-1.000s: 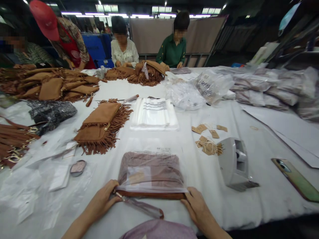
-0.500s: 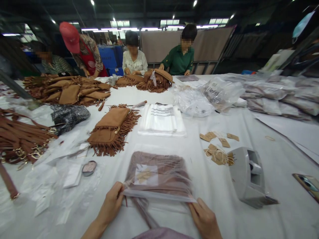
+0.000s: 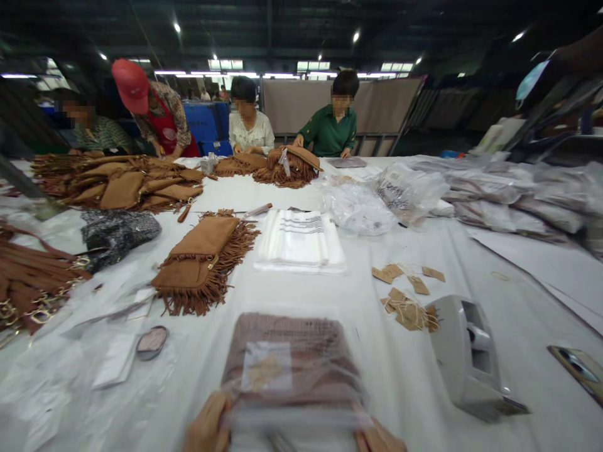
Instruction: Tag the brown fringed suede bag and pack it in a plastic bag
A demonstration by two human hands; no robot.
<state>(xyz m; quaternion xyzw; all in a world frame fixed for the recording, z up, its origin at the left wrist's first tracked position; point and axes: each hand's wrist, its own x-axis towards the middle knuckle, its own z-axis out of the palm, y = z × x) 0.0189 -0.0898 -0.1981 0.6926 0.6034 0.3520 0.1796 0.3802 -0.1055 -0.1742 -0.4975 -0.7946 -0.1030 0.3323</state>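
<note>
A clear plastic bag (image 3: 325,342) lies flat in front of me with a brown handbag inside it. Through the plastic, a white square with a tan tag (image 3: 266,370) shows on the handbag's left part. My left hand (image 3: 208,422) grips the plastic bag's near left corner, fingers closed and a little blurred. At the near right corner, my right hand (image 3: 379,435) pinches the same edge. Part of the right hand falls below the picture. Behind the bag rest a stack of white plastic bags (image 3: 301,242) and a brown fringed handbag (image 3: 202,260).
Right of the bag stand a grey tape dispenser (image 3: 471,358) and several cardboard tags (image 3: 407,311). A phone (image 3: 577,370) lies at the far right. Brown straps (image 3: 32,270) are heaped on the left. Several co-workers sit or stand across the table, one in a green shirt (image 3: 332,130).
The bagged handbag and both hands appear lower in the picture. The whole scene has also shifted slightly downward and left. Both hands still hold the bag's near edge.
</note>
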